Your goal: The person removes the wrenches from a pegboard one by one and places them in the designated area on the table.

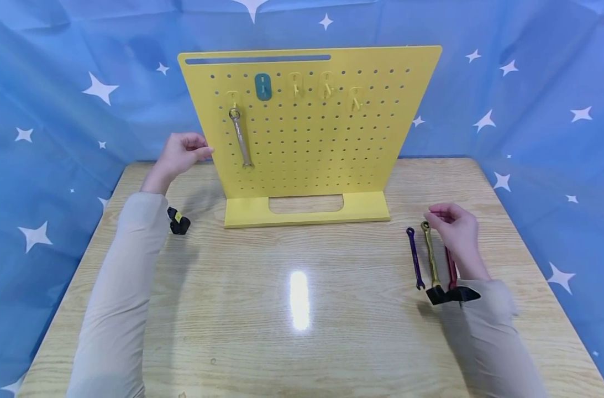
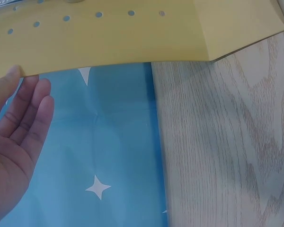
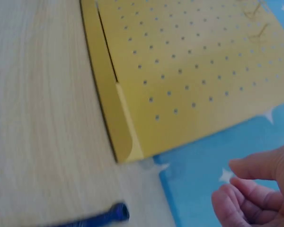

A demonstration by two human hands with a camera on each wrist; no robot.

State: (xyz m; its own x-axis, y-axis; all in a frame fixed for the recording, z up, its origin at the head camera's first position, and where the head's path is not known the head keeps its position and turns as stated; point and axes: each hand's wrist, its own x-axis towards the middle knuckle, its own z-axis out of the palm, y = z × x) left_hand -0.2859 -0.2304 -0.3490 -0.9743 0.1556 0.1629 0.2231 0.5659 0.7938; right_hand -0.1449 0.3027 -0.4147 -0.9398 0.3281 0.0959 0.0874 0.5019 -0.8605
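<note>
My left hand (image 1: 181, 153) pinches the left edge of a yellow pegboard (image 1: 331, 138). In the left wrist view the thumb lies on the board's front and the other fingers sit behind its edge. A silver combination wrench (image 1: 241, 141) hangs by its ring end from the leftmost hook (image 1: 234, 99). On the right, my right hand (image 1: 456, 232) hovers over the wrenches with loosely bent fingers and holds nothing. Under and beside it lie a purple wrench (image 1: 414, 260), a gold wrench (image 1: 431, 257) and a red wrench (image 1: 451, 268), the last partly hidden by the hand.
One teal hook (image 1: 263, 87) and several yellow hooks (image 1: 326, 87) are fixed along the upper pegboard. The board stands on its base (image 1: 306, 217) at the back of the wooden table (image 1: 262, 287). A blue curtain with white stars (image 1: 486, 121) surrounds the table's back and sides.
</note>
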